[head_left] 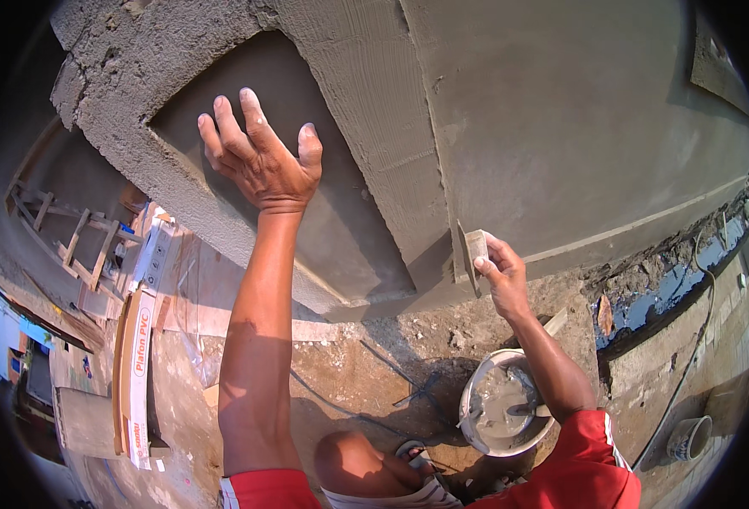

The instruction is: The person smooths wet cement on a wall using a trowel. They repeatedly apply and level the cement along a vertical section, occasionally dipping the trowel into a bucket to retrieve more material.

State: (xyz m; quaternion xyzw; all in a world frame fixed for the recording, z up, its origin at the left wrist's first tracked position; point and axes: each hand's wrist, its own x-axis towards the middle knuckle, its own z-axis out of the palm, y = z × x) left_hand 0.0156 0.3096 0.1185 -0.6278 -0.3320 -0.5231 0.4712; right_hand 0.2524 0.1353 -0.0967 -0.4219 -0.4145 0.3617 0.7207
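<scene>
A grey plastered wall (pixel 578 127) rises in front of me, with a rough raised frame (pixel 374 110) around a smooth recessed panel (pixel 332 220). My left hand (pixel 262 165) is open over this recess, fingers spread; whether the palm touches the surface I cannot tell. Low on the wall, right of the frame, my right hand (pixel 503 270) pinches a small flat greyish scraper-like piece (pixel 476 246) on edge beside the narrow plaster edge. Below my right forearm stands a round pale bucket (pixel 469 424) of wet grey mortar (pixel 500 394), a tool handle (pixel 542 411) sticking out of it.
A wooden ladder (pixel 76 240) and long cartons (pixel 141 373) lie to the left. On the right are a bluish trench (pixel 646 307) along the wall's foot, a thin cable (pixel 688 365) and a small bucket (pixel 689 439). Dark rods (pixel 400 373) lie on the dirt ground.
</scene>
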